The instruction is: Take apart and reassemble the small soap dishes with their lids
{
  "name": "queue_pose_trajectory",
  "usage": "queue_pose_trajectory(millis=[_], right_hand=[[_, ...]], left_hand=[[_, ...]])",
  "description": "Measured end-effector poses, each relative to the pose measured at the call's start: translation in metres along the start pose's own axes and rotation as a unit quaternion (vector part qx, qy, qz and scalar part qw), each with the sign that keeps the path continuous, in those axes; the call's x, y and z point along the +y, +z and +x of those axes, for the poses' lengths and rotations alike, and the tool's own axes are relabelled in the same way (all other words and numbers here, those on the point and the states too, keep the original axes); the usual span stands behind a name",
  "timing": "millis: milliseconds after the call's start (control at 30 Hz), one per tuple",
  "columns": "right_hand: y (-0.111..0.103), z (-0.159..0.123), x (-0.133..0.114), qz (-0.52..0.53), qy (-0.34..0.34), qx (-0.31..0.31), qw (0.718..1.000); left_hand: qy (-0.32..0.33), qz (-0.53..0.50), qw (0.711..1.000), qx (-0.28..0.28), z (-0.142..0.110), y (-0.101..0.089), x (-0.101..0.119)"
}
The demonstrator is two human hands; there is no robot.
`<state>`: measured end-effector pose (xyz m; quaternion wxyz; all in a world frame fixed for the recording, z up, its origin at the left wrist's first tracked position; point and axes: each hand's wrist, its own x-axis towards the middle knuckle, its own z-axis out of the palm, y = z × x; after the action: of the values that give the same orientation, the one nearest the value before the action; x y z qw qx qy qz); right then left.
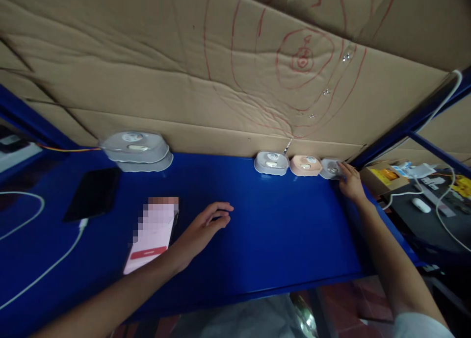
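Note:
Against the cardboard at the back right stand three small lidded plastic boxes in a row: a grey one (271, 163), a peach one (305, 166) and another grey one (329, 169). Each has a wavy rim, a round sticker and a shiny oval piece on top. My right hand (351, 182) grips the outer end of the rightmost grey box, its thumb partly hidden. My left hand (211, 218) hovers low over the blue table (279, 230), fingers loosely apart and holding nothing. Beside my left forearm lies a phone (156, 232) with a lit screen.
Two stacked grey boxes (138, 151) stand at the back left. Near them lies a dark phone (93, 193) on a white cable (61, 259). Cardboard (147, 83) with red rings walls the back. A blue frame post (382, 142) rises at right, beside a cluttered dark surface (405, 205).

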<state>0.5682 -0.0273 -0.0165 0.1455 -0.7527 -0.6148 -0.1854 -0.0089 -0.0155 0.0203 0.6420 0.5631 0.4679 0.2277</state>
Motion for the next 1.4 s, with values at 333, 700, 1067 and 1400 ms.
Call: queue_pose_trajectory(millis=[333, 700, 1067, 1400], right_hand=[[-0.017, 0.034, -0.194, 0.1, -0.205, -0.037, 0.973], [-0.053, -0.042, -0.297, 0.308, -0.369, -0.118, 0.869], [-0.017, -0.028, -0.272, 0.398, -0.194, -0.07, 0.894], [-0.061, -0.061, -0.29, 0.343, -0.386, -0.179, 0.838]], left_hand=[[0.008, 0.005, 1.0, -0.009, 0.004, -0.003, -0.006], [0.26, 0.201, 0.943, 0.043, 0.005, -0.004, -0.021], [0.236, 0.306, 0.921, -0.051, 0.002, 0.0, -0.031], [0.229, 0.316, 0.921, -0.005, 0.005, -0.002, -0.023]])
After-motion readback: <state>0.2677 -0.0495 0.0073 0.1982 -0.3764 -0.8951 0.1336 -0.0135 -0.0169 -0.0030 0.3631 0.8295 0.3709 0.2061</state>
